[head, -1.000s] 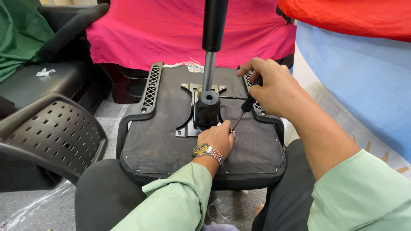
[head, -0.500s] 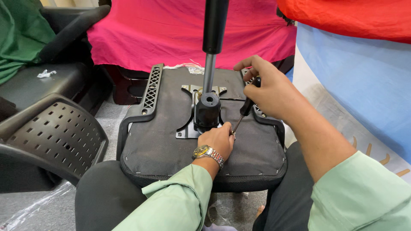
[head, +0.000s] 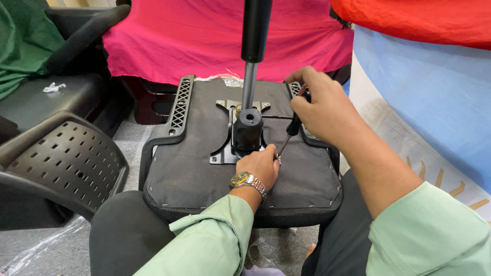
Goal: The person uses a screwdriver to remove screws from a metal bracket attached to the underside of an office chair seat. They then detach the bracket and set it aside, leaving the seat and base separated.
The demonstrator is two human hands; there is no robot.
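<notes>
Screwdriver [head: 291, 130] is driven at the metal mounting plate [head: 225, 153] of an upturned chair seat [head: 194, 174].

The seat is laid underside-up across the lap, so the plate faces the worker. The right hand [head: 319, 105] is closed around the black handle, shaft slanted down to the plate's near corner. The left hand [head: 261, 166] is curled shut at the tip, apparently steadying it. The gas cylinder [head: 250, 66] is left standing in its black hub.

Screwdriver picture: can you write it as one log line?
right hand: grips screwdriver | left hand: steadies tip at metal plate | chair seat: upside down
</notes>
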